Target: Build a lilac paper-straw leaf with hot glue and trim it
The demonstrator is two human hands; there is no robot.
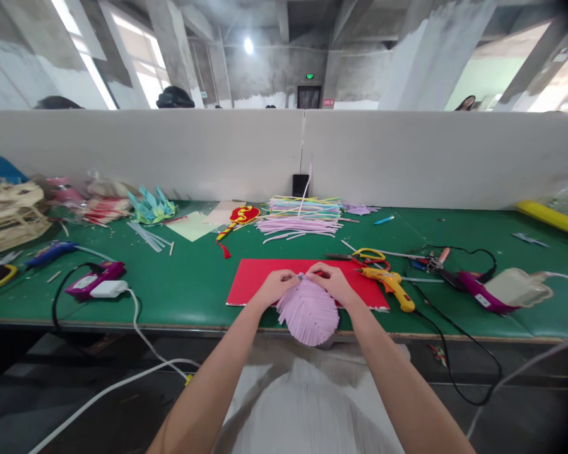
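Both my hands meet over a red sheet near the table's front edge. My left hand and my right hand are closed, pinching the top end of a pink fringed paper leaf that hangs down past the table edge. The fingertips of the two hands almost touch at the leaf's stem. A yellow glue gun lies just right of my right hand, with yellow-handled scissors behind it.
A pile of pink and coloured paper strips lies behind the red sheet. Purple glue guns with cables lie left and right. A wooden stick model stands far left, a yellow roll far right. A white partition backs the green table.
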